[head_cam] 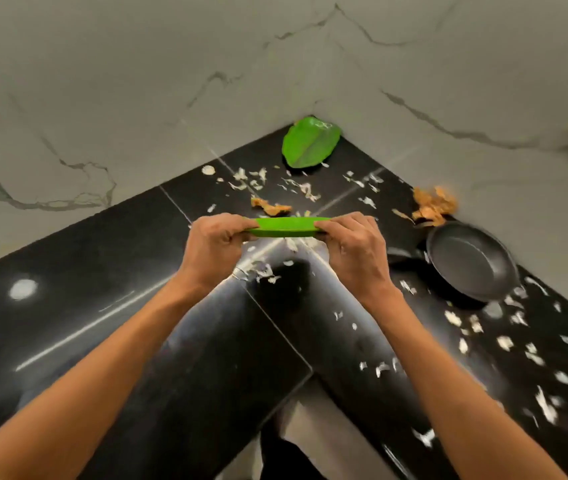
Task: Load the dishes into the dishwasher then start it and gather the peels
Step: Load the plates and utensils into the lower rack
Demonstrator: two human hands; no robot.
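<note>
I hold a flat green plate (286, 226) edge-on above the black countertop (102, 289), in its inner corner. My left hand (216, 244) grips the plate's left end and my right hand (351, 247) grips its right end, fingers curled round the rim. White garlic-like peels (265, 271) lie just below the plate, and more are scattered behind it (296, 188) and down the right side (504, 341). Orange-brown peels lie behind the plate (272, 206) and in a heap at the right wall (433, 206).
A second green leaf-shaped plate (310, 142) leans in the far corner against the marble wall (137, 81). A black frying pan (471, 261) sits on the counter to the right of my right hand. The counter's inner edge drops to the floor (320, 441) below.
</note>
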